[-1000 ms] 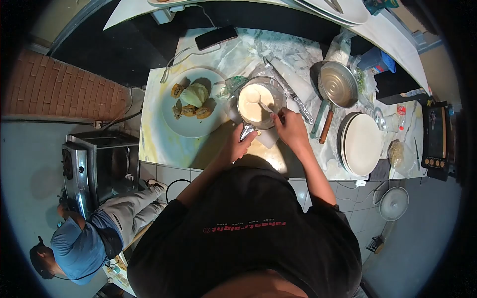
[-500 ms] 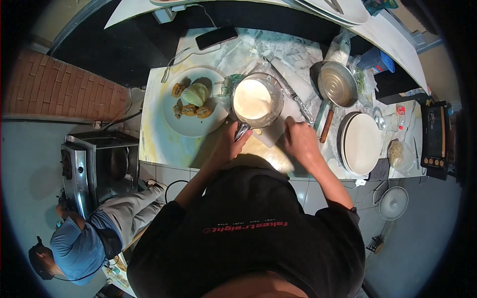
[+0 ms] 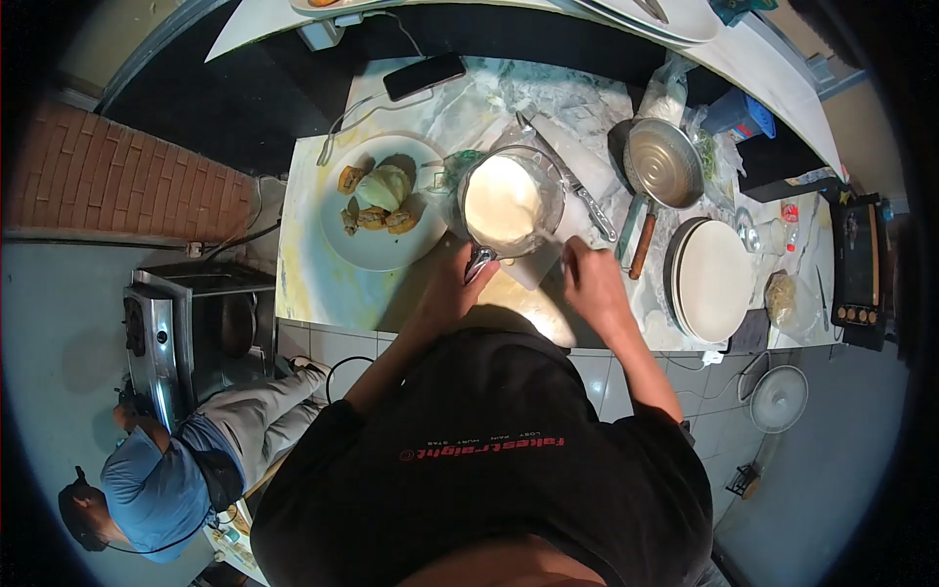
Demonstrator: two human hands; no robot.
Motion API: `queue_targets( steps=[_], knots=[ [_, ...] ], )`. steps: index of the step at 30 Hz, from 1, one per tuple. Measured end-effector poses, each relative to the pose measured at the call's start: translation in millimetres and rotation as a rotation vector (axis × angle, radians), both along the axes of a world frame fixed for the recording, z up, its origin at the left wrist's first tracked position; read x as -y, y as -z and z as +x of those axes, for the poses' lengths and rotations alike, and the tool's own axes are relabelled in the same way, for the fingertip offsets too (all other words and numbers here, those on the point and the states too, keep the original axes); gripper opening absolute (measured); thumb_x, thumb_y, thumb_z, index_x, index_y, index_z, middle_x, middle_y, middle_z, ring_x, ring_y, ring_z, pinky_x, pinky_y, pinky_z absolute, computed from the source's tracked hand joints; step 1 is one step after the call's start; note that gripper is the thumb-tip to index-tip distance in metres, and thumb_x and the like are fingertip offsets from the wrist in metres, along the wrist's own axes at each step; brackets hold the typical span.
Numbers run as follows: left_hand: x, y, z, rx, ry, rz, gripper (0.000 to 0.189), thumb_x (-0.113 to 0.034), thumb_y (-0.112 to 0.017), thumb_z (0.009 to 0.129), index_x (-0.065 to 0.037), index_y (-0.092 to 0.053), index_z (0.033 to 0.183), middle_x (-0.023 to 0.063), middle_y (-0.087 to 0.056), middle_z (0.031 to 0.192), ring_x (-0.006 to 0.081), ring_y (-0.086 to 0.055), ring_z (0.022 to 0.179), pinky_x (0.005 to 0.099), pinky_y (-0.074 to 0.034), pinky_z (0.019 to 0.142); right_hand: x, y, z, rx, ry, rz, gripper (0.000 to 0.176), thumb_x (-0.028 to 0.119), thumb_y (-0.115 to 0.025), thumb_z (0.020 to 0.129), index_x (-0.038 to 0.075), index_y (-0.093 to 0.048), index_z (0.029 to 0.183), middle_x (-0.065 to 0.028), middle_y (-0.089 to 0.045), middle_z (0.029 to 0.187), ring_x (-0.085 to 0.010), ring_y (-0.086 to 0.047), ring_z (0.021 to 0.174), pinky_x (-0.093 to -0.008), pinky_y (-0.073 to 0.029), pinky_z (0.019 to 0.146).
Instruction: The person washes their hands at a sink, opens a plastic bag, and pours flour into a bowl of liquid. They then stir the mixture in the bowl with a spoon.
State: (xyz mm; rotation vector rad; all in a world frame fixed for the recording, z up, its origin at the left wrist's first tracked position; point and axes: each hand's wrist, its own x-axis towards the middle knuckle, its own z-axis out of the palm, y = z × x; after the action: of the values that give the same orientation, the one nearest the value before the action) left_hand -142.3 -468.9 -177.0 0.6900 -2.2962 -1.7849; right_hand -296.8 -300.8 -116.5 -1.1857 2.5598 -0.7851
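My left hand (image 3: 466,286) is wrapped round the handle of a saucepan (image 3: 559,210), which holds a creamy pale liquid (image 3: 501,200). My right hand (image 3: 594,281) pinches a thin utensil (image 3: 550,237) whose far end reaches over the pan's near right rim into the liquid. A knife (image 3: 577,188) lies on a white cutting board (image 3: 593,161) just beyond the pan. To the left, a white plate (image 3: 342,235) bears a pale green wedge (image 3: 381,188) and browned pieces (image 3: 373,218).
A phone (image 3: 424,76) lies at the back. On the right are a metal pan (image 3: 665,161) with a wooden handle, stacked plates (image 3: 714,279), a bag (image 3: 787,298) and a small oven (image 3: 854,264). A person in blue (image 3: 156,489) is by the stove (image 3: 156,338) at left.
The utensil in my right hand now shows over the pan's rim, and that hand has shifted slightly. The liquid's surface has spread and shifted inside the pan.
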Motion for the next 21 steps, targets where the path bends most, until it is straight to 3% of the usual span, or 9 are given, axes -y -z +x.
queue_targets(
  steps=[5,11,15,17,20,21],
  knots=[
    [-10,4,-2,-0.034,-0.001,-0.041,0.023,-0.022,-0.063,0.095,-0.003,-0.055,0.105,0.0028,-0.056,0.066,0.01,-0.05,0.052,0.0301,-0.041,0.049,18,7,-9,0.158,0.022,-0.104,0.012,0.005,-0.054,0.091,-0.005,-0.06,0.089,-0.0304,-0.057,0.067,-0.0478,-0.061,0.069,-0.0506,-0.05,0.065],
    [-5,-3,0,0.021,-0.014,-0.044,0.023,-0.022,-0.063,0.095,-0.002,-0.054,0.104,0.0031,-0.055,0.067,0.0104,-0.051,0.054,0.0301,-0.041,0.05,6,6,-14,-0.087,0.133,-0.087,0.012,0.004,-0.055,0.09,-0.005,-0.06,0.084,-0.0319,-0.057,0.064,-0.0476,-0.061,0.064,-0.0521,-0.049,0.057],
    [-10,5,-1,-0.01,-0.002,-0.058,0.023,-0.022,-0.062,0.096,-0.003,-0.053,0.104,0.0019,-0.054,0.066,0.0092,-0.05,0.053,0.0287,-0.041,0.049,0,2,6,0.124,0.003,-0.035,0.013,0.005,-0.055,0.09,-0.006,-0.061,0.086,-0.0325,-0.057,0.067,-0.049,-0.06,0.067,-0.0531,-0.048,0.06],
    [-13,8,-2,-0.019,0.002,-0.032,0.022,-0.022,-0.062,0.096,-0.003,-0.053,0.103,0.0014,-0.053,0.066,0.0085,-0.05,0.053,0.0278,-0.041,0.049,11,9,3,0.212,0.026,-0.098,0.014,0.006,-0.053,0.092,-0.003,-0.058,0.083,-0.0264,-0.058,0.066,-0.0433,-0.061,0.064,-0.0466,-0.046,0.058],
    [-11,0,-2,-0.001,0.003,0.052,0.021,-0.022,-0.061,0.097,-0.004,-0.053,0.103,-0.0001,-0.051,0.065,0.0073,-0.047,0.051,0.0262,-0.039,0.047,22,13,-11,0.141,0.098,-0.158,0.018,0.008,-0.052,0.095,-0.004,-0.059,0.084,-0.0269,-0.057,0.065,-0.0452,-0.059,0.064,-0.0462,-0.044,0.056],
    [-10,-5,-2,0.062,-0.011,0.064,0.025,-0.023,-0.063,0.095,-0.001,-0.055,0.104,0.0072,-0.057,0.071,0.0138,-0.054,0.059,0.031,-0.043,0.054,25,14,-12,0.083,0.149,-0.182,0.019,0.009,-0.052,0.096,-0.004,-0.059,0.084,-0.027,-0.057,0.065,-0.0456,-0.059,0.064,-0.0462,-0.044,0.056]
  ],
)
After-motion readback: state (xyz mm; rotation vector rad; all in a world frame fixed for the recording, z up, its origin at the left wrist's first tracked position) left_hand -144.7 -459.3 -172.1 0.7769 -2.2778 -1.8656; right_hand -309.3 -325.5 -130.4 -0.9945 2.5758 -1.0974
